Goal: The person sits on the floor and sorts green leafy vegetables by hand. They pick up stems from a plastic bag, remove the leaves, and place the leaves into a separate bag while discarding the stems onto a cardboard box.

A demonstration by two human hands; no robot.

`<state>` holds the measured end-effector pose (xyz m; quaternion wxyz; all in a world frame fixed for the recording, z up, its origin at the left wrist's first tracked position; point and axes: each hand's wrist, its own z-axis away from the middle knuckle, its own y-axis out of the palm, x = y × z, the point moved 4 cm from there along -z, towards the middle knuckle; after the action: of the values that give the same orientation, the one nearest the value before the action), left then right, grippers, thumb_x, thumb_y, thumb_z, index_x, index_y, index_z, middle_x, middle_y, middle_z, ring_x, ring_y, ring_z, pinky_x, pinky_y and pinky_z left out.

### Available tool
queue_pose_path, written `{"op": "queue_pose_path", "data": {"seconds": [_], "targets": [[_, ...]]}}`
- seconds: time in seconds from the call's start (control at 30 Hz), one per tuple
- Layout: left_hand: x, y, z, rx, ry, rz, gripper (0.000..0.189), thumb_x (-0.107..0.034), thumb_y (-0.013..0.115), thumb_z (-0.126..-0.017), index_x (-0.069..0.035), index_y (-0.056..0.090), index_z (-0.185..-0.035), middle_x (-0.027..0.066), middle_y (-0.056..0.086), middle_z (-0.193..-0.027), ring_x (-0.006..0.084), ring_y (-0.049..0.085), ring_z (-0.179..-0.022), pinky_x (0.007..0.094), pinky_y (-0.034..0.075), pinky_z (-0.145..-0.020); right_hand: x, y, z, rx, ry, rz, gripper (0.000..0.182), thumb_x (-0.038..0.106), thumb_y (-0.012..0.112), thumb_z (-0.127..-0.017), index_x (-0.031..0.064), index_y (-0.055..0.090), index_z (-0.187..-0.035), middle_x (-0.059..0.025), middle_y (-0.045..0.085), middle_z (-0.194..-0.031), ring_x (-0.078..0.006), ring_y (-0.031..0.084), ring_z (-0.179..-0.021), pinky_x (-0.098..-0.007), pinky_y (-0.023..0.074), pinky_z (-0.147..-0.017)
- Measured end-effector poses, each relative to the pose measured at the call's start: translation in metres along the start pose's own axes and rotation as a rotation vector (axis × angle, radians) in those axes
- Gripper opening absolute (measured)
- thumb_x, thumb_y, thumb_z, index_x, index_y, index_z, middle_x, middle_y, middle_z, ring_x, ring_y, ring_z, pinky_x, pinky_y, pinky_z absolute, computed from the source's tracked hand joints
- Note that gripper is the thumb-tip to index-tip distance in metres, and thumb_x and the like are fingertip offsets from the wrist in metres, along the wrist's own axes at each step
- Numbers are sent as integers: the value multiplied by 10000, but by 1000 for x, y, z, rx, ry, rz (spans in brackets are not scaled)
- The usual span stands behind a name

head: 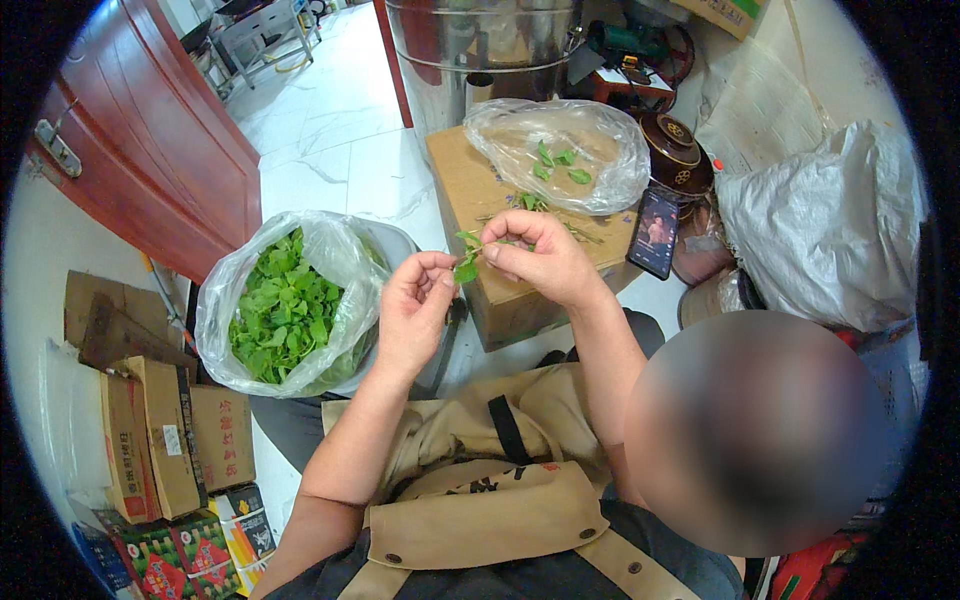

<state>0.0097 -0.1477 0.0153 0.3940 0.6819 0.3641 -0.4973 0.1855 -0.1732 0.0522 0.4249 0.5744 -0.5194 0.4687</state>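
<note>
Between my two hands is a small green leafy sprig (pixel 466 268), held over the near left edge of a cardboard box (pixel 459 176). My left hand (pixel 417 304) pinches at its leaves with thumb and fingers. The stem end is gripped by the thumb and forefinger of my right hand (pixel 536 251). Beyond my hands, loose stems and leaves (pixel 529 202) lie on the box top. A clear plastic bag (pixel 600 135) rests there too, with a few leaves showing in it. Left of my left hand, another clear bag (pixel 214 322) is filled with green leaves (pixel 285 307).
A phone (pixel 654 234) with a lit screen leans at the box's right side, below a dark brown lidded pot (pixel 670 146). White woven sacks (pixel 821 225) stand at right. Flattened cartons (pixel 154 439) are stacked at left, near a red door (pixel 157 142). A large metal drum (pixel 427 82) stands behind.
</note>
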Motion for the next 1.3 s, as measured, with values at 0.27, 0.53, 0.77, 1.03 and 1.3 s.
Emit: {"op": "queue_pose_path", "data": {"seconds": [0.27,0.53,0.77,1.03,1.3], "targets": [[-8,-4,2,-84,153,-369,102,-75,633,-923,0,623,-992,-20,600,-770,39,518,-695,193,426,-649,12,4,2,-115,-271,468,118,105,635,-878,-8,626,-912,5,611,-763,-82,558,-726,-282,462,-635],[1,0,1,61,-306,263,156,-182,606,-946,-49,604,-864,17,595,-712,104,539,-613,235,427,-549,-7,-11,0,-265,22,-3,119,101,590,-925,9,663,-950,25,599,-766,-58,534,-688,-225,422,-592],[6,0,3,151,-453,478,150,-177,611,-930,-56,597,-843,30,593,-697,142,552,-597,249,427,-536,-5,3,-3,-48,-53,119,162,105,617,-904,12,692,-1014,12,643,-846,-50,542,-745,-221,440,-670],[10,-1,2,125,-441,445,162,-189,612,-926,-54,594,-840,32,574,-677,154,547,-584,258,439,-529,-6,7,-4,-38,-105,183,128,119,672,-857,9,681,-923,3,672,-862,-77,582,-823,-254,465,-775],[10,-3,2,79,-384,405,128,-151,604,-931,-51,603,-850,19,574,-683,124,536,-585,244,426,-515,3,7,-3,-264,-405,845,142,132,641,-878,9,614,-813,37,568,-715,-115,541,-651,-297,445,-601]]}}
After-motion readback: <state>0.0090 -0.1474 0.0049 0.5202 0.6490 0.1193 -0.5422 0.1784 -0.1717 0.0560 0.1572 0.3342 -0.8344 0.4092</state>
